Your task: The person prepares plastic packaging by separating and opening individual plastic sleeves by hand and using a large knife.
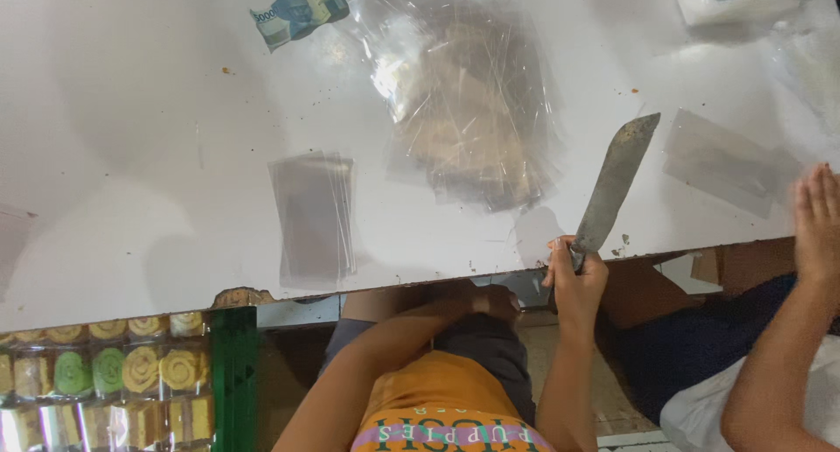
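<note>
White tabletop (131,154) holds clear plastic sleeves (472,102). At its near edge the right hand (576,281) has its fingers closed around the handle of a long knife (617,181). The blade looks stiff and sharp, best gripped by the handle; the left hand (490,301) sits under the edge, its grip unclear.

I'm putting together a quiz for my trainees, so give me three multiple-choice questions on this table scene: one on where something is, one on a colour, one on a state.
1. Where does the banknote lie?
A) on the table, left of the pile of clear wrappers
B) on the floor
C) in a hand

2. What colour is the table top?
A) green
B) white
C) black

3. How is the right hand?
A) flat on the table
B) closed round the handle of the knife
C) out of view

Answers:
1 A: it lies flat beside the pile.
2 B: the bare surface is white.
3 B: the fingers wrap the handle at the table's edge.
</note>
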